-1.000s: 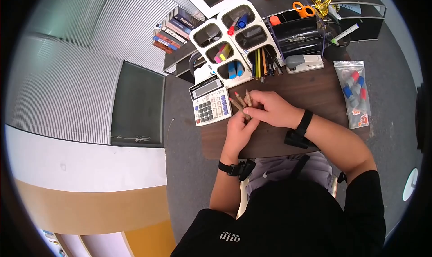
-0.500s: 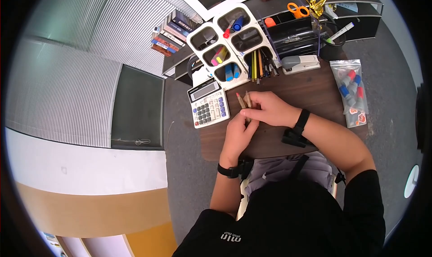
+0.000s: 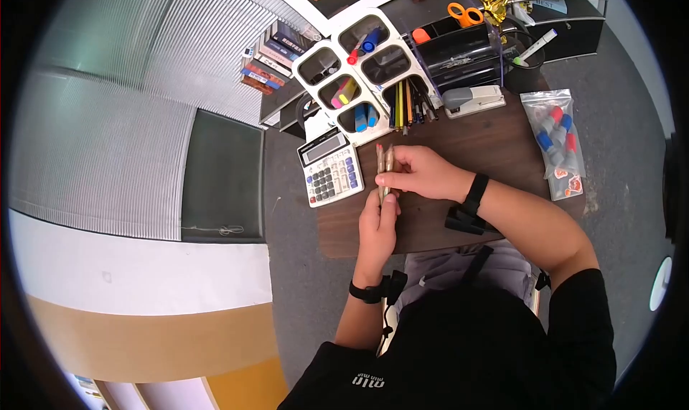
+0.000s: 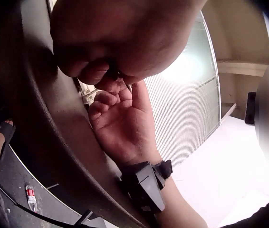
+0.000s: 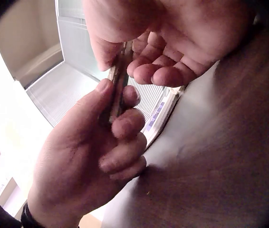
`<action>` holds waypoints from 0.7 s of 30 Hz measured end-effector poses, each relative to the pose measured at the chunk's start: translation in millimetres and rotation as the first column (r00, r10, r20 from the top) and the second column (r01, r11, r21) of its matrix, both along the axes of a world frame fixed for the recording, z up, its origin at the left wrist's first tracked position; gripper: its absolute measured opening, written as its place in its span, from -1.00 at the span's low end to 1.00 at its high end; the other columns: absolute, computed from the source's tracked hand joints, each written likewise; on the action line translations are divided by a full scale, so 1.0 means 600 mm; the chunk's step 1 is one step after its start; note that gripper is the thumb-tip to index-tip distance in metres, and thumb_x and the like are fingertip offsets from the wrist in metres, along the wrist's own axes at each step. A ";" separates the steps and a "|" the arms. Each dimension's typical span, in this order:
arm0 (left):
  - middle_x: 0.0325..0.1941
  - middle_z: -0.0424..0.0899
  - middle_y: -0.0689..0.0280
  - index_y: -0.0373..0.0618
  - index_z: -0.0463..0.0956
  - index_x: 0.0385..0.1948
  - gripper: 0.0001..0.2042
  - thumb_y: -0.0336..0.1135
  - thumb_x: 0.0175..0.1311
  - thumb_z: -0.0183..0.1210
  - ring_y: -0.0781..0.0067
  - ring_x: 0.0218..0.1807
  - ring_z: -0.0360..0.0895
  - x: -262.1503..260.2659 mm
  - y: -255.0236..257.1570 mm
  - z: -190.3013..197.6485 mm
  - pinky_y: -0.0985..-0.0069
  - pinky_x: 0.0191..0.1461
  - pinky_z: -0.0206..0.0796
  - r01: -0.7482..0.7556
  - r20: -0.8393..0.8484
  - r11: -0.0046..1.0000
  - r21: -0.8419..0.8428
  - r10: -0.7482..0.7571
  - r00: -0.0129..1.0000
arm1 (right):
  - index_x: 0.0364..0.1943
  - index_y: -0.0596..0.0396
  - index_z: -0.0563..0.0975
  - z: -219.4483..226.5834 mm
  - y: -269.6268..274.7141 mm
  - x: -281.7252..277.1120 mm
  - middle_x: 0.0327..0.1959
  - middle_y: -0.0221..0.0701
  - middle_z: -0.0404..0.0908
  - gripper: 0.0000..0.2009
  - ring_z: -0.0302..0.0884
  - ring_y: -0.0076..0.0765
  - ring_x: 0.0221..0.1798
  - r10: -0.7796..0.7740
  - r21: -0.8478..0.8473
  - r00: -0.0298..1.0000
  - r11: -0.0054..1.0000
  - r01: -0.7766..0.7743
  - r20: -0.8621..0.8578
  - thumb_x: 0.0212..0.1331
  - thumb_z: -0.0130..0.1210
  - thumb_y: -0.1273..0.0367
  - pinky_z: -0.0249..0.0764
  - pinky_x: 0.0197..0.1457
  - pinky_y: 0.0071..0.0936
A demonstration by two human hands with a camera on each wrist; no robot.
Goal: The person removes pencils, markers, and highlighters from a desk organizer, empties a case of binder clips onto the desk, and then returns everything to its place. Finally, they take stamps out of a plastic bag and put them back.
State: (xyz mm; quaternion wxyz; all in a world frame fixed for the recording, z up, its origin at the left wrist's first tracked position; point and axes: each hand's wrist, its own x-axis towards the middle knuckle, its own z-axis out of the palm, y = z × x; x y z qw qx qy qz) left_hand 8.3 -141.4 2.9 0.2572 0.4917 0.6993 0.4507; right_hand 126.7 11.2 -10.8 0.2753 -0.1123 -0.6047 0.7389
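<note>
Several wooden pencils, one with a red tip, stand close together between the hands in the head view. My left hand pinches their lower ends between thumb and fingers. Higher up, my right hand grips them with its thumb across the front. The right wrist view shows the pencils running from one hand to the other, partly covered by fingers. In the left wrist view the hands hide nearly all of them. Left of the hands lies a white calculator on the brown desk.
Behind the hands, a white organizer holds markers, highlighters and colored pencils. A stapler, a black desk tray and a mesh pen cup stand to its right. A clear bag of capped bottles lies at the desk's right edge.
The pencils were fanned apart and tilted; now they stand side by side, nearly parallel. My left hand has shifted slightly down towards their lower ends, while the right still grips them.
</note>
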 end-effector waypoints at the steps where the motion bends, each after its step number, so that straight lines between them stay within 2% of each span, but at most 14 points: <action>1: -0.39 0.50 0.41 -0.21 0.51 -0.06 -0.77 -0.23 0.67 0.00 0.66 -0.42 0.36 0.000 -0.005 0.004 0.64 -0.34 0.21 -0.020 0.145 1.000 -0.002 0.020 0.989 | -0.11 0.10 0.63 -0.001 0.002 0.000 -0.38 -0.58 0.60 -0.78 0.47 -0.71 -0.34 0.022 0.035 1.000 0.999 -0.022 0.001 0.43 0.30 0.25 0.43 -0.27 -0.61; 2: -0.41 0.50 0.41 -0.21 0.51 -0.07 -0.77 -0.23 0.68 -0.03 0.64 -0.43 0.37 -0.001 -0.007 0.009 0.63 -0.36 0.20 -0.038 0.288 0.999 -0.010 0.040 0.957 | -0.09 0.08 0.64 -0.003 0.002 0.001 -0.37 -0.64 0.58 -0.81 0.44 -0.74 -0.33 0.042 0.067 0.999 0.997 -0.042 0.004 0.44 0.30 0.27 0.41 -0.24 -0.64; 3: -0.45 0.40 0.48 -0.18 0.47 -0.07 -0.74 -0.18 0.71 -0.07 0.70 -0.49 0.23 0.000 -0.007 0.020 0.68 -0.43 0.06 -0.049 0.375 0.998 0.033 0.033 0.926 | -0.09 0.08 0.64 -0.005 0.002 0.003 -0.37 -0.64 0.58 -0.81 0.44 -0.74 -0.33 0.037 0.064 0.999 0.997 -0.037 0.002 0.44 0.30 0.27 0.41 -0.24 -0.64; 4: -0.47 0.35 0.47 -0.17 0.45 -0.10 -0.72 -0.14 0.71 -0.08 0.69 -0.52 0.18 -0.001 -0.004 0.032 0.65 -0.46 0.05 -0.105 0.428 0.993 0.060 0.070 0.901 | -0.08 0.08 0.65 -0.006 0.002 0.003 -0.36 -0.64 0.59 -0.80 0.44 -0.74 -0.33 0.055 0.084 0.998 0.995 -0.057 0.022 0.44 0.29 0.26 0.42 -0.23 -0.64; 8: -0.53 0.33 0.42 -0.15 0.43 -0.13 -0.71 -0.11 0.71 -0.09 0.67 -0.60 0.15 -0.014 0.026 0.117 0.61 -0.52 0.02 -0.106 0.537 0.993 0.048 0.064 0.841 | -0.05 0.09 0.67 0.001 0.002 0.005 -0.35 -0.60 0.61 -0.75 0.46 -0.71 -0.33 0.075 0.152 0.990 0.984 -0.093 0.122 0.49 0.22 0.19 0.46 -0.22 -0.62; 10: -0.56 0.34 0.43 -0.13 0.45 -0.12 -0.71 -0.09 0.70 -0.07 0.65 -0.64 0.14 -0.023 0.061 0.150 0.61 -0.56 0.00 0.041 0.645 0.999 -0.030 -0.012 0.764 | -0.06 0.09 0.66 0.005 -0.002 0.007 -0.36 -0.58 0.60 -0.72 0.47 -0.68 -0.33 0.076 0.096 0.991 0.992 -0.086 0.106 0.52 0.17 0.16 0.46 -0.23 -0.61; 11: -0.56 0.34 0.43 -0.13 0.45 -0.12 -0.71 -0.09 0.70 -0.07 0.65 -0.64 0.14 -0.028 0.084 0.157 0.61 -0.56 0.00 0.040 0.645 0.999 -0.027 -0.013 0.764 | -0.07 0.09 0.66 0.007 -0.004 0.007 -0.38 -0.56 0.58 -0.69 0.48 -0.66 -0.34 0.076 0.038 0.993 0.996 -0.080 0.089 0.55 0.11 0.12 0.47 -0.23 -0.60; 12: -0.56 0.35 0.44 -0.11 0.46 -0.11 -0.72 -0.08 0.69 -0.05 0.64 -0.66 0.13 -0.034 0.109 0.165 0.61 -0.58 -0.02 0.087 0.716 0.994 -0.072 -0.009 0.698 | -0.07 0.09 0.66 0.006 0.000 0.006 -0.38 -0.56 0.58 -0.69 0.48 -0.66 -0.34 0.076 0.042 0.993 0.996 -0.080 0.088 0.55 0.11 0.12 0.47 -0.23 -0.60; 13: -0.56 0.36 0.45 -0.10 0.47 -0.10 -0.72 -0.07 0.68 -0.03 0.64 -0.67 0.12 -0.038 0.131 0.173 0.62 -0.59 -0.03 0.140 0.780 0.984 -0.111 -0.001 0.625 | -0.10 0.09 0.67 0.003 0.008 0.006 -0.38 -0.53 0.58 -0.62 0.49 -0.62 -0.34 0.081 -0.032 0.994 0.996 -0.079 0.077 0.51 0.13 0.03 0.48 -0.23 -0.57; 14: -0.56 0.36 0.45 -0.10 0.47 -0.10 -0.72 -0.07 0.68 -0.03 0.64 -0.67 0.12 -0.044 0.151 0.181 0.62 -0.59 -0.03 0.144 0.779 0.984 -0.106 -0.007 0.627 | -0.13 0.09 0.67 0.000 0.016 0.006 -0.39 -0.49 0.58 -0.54 0.50 -0.57 -0.33 0.081 -0.104 0.995 0.992 -0.074 0.065 0.47 0.14 -0.06 0.48 -0.24 -0.54; 16: -0.56 0.38 0.50 -0.07 0.49 -0.07 -0.73 -0.06 0.67 0.01 0.69 -0.69 0.16 -0.056 0.191 0.193 0.67 -0.63 0.00 0.177 0.830 0.959 -0.221 0.090 0.550 | -0.16 0.10 0.67 0.000 0.017 0.007 -0.39 -0.48 0.59 -0.51 0.52 -0.56 -0.33 0.055 -0.073 0.998 0.996 -0.052 0.037 0.47 0.11 -0.09 0.48 -0.24 -0.54; 17: -0.55 0.40 0.52 -0.06 0.51 -0.07 -0.75 -0.07 0.64 0.06 0.73 -0.67 0.20 -0.066 0.205 0.193 0.70 -0.63 0.04 0.240 0.855 0.945 -0.220 0.069 0.513 | -0.09 0.10 0.66 0.000 0.015 0.007 -0.37 -0.50 0.58 -0.56 0.52 -0.58 -0.30 0.078 -0.051 0.994 0.996 -0.074 0.071 0.52 0.08 -0.02 0.50 -0.20 -0.56; 18: -0.55 0.40 0.52 -0.06 0.51 -0.07 -0.75 -0.07 0.64 0.06 0.73 -0.67 0.20 -0.062 0.216 0.197 0.70 -0.63 0.04 0.246 0.854 0.944 -0.221 0.065 0.517 | -0.03 0.10 0.65 0.003 0.011 0.007 -0.35 -0.52 0.57 -0.61 0.52 -0.60 -0.26 0.103 -0.033 0.989 0.994 -0.100 0.104 0.57 0.04 0.05 0.51 -0.16 -0.57; 21: -0.52 0.45 0.54 -0.05 0.51 -0.09 -0.75 -0.07 0.62 0.10 0.74 -0.65 0.25 -0.053 0.236 0.202 0.73 -0.60 0.10 0.273 0.856 0.923 -0.273 0.104 0.506 | -0.03 0.11 0.66 0.012 0.009 0.008 -0.34 -0.51 0.58 -0.62 0.52 -0.61 -0.27 0.110 -0.014 0.983 0.994 -0.109 0.144 0.54 0.09 0.05 0.50 -0.16 -0.58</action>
